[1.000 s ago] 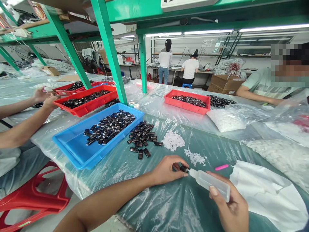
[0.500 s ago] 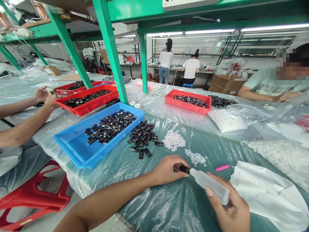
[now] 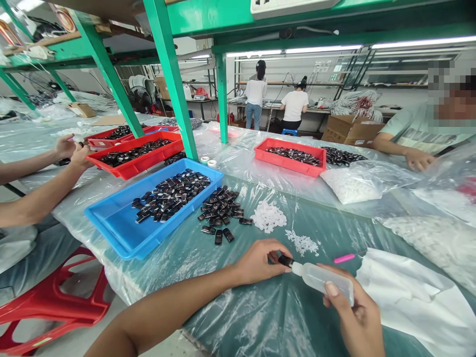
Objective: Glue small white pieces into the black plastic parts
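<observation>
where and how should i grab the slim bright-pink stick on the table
Likely best pinched from above at mid-length, across its narrow width. The slim bright-pink stick lies flat on the film-covered green tabletop, its right end near the creased white sheet; the right hand close by grips the translucent squeeze bottle.

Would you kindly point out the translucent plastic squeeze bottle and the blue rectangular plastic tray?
Translucent plastic squeeze bottle (image 3: pixel 318 277), head view: middle of its body.
Blue rectangular plastic tray (image 3: pixel 121 219), head view: left part of its floor.
</observation>
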`<state>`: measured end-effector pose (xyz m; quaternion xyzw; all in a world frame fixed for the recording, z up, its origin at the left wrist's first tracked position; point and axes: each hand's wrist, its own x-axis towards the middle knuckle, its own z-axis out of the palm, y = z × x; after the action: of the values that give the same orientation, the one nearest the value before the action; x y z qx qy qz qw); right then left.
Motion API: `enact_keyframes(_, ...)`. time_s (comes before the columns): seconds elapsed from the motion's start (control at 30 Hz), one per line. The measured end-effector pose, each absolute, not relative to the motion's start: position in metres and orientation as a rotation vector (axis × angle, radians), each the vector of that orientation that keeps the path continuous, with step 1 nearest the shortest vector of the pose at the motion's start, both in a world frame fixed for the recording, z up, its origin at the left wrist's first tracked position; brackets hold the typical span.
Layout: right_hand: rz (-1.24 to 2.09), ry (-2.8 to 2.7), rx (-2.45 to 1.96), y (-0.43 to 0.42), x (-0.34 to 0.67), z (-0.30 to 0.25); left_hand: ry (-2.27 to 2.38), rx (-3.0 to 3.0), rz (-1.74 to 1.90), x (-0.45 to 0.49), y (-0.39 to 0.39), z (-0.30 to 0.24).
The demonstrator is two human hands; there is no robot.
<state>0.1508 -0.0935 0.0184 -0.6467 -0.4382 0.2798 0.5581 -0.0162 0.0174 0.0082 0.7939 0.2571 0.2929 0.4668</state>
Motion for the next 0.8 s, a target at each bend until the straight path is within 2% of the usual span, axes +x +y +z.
enact_keyframes(0.47,0.682,-0.916,-1.49,-0.095,0.147,0.023,0.593,1.772,0.692,-0.014,0.017,0.008)
enact_keyframes(0.8,0.573,-1.05,-1.474,-0.096,0.151,0.012,0.634,1.897,0.706,-0.014,0.016,0.006)
